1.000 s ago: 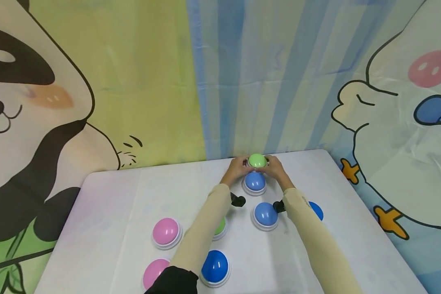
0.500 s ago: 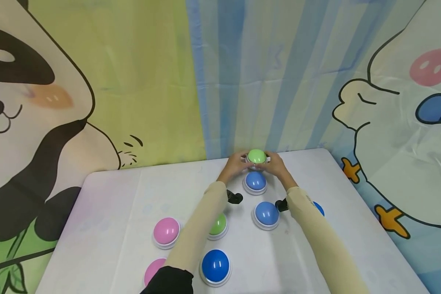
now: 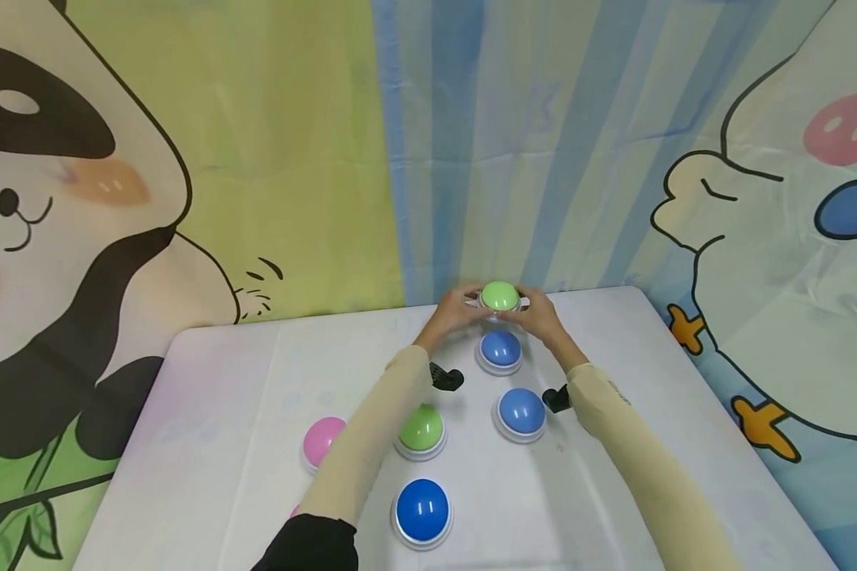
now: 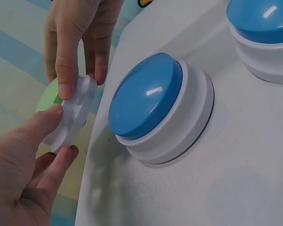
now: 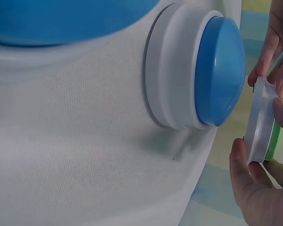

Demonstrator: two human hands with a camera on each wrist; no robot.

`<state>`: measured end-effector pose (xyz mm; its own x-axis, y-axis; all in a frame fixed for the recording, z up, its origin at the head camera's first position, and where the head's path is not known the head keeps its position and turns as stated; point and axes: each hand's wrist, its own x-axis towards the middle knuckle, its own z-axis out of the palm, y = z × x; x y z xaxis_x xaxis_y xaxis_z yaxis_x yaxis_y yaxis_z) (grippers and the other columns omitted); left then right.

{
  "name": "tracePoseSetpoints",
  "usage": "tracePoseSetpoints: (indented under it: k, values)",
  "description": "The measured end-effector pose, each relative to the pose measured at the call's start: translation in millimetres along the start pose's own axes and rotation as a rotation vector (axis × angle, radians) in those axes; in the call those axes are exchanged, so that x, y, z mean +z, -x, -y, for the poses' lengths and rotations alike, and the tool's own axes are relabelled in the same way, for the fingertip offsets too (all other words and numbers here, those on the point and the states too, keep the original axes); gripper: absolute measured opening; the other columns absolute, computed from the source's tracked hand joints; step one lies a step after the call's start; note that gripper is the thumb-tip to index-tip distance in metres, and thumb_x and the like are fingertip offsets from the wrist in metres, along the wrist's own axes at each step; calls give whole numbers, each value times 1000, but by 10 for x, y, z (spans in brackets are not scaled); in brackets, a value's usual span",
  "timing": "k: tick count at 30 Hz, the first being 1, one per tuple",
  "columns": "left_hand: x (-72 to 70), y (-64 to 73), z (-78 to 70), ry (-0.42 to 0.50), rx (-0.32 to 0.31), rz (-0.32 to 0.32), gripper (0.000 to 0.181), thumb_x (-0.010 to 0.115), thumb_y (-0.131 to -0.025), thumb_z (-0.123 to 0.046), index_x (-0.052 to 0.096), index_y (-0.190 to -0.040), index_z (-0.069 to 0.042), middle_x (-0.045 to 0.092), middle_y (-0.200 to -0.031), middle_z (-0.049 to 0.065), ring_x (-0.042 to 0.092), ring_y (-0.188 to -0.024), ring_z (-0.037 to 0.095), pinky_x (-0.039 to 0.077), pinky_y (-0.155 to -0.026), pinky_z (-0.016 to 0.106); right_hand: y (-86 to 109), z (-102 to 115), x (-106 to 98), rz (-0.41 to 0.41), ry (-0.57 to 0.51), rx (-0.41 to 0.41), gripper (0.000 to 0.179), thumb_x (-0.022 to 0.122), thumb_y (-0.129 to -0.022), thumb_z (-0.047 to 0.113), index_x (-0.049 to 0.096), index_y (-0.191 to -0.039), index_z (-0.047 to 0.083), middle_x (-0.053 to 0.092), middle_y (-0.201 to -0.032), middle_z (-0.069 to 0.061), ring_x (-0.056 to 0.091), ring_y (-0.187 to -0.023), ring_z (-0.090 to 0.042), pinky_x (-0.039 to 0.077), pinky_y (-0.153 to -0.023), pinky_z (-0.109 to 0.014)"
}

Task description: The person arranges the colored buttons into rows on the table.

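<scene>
A push button with a green dome and white base (image 3: 500, 296) is held up off the table at its far edge. My left hand (image 3: 453, 314) grips its left side, thumb on the rim and fingers beneath the base, as the left wrist view shows. On the opposite side my right hand (image 3: 541, 316) pinches the same white base (image 5: 260, 121) between thumb and fingers. Just in front of the hands a blue push button (image 3: 501, 349) sits on the table, apart from them. Its dome (image 4: 146, 96) faces up and its base lies flat.
Nearer stand another blue button (image 3: 522, 411), a second green button (image 3: 422, 429) and a darker blue one (image 3: 422, 511). A pink button (image 3: 324, 440) is partly behind the left sleeve (image 3: 371, 428). The white table (image 3: 221, 444) meets a printed cloth backdrop (image 3: 307, 159).
Both hands have lifted the green button slightly up and away from the blue one. The left forearm has swung left, uncovering the nearer green button and covering more of the pink ones.
</scene>
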<state>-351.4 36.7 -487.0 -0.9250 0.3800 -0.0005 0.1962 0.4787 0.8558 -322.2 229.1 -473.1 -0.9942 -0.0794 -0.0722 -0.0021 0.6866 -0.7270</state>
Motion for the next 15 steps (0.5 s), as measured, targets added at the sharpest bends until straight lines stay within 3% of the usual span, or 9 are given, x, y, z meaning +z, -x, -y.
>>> tracePoseSetpoints:
  k: [9, 15]
  values:
    - [-24, 26, 19, -7, 15, 1, 56, 75, -85, -27, 56, -135, -14, 60, -133, 11, 56, -122, 27, 51, -97, 39, 55, 34, 13, 6, 19, 11, 70, 73, -86, 28, 41, -143, 2, 41, -136, -27, 51, -121, -43, 49, -100, -49]
    - [-68, 91, -38, -18, 47, 17, 55, 74, -85, -25, 55, -135, -13, 59, -135, 10, 56, -123, 28, 51, -98, 41, 118, 77, -5, -5, 43, -25, 68, 73, -86, 29, 44, -140, 0, 45, -133, -26, 52, -120, -41, 51, -99, -48]
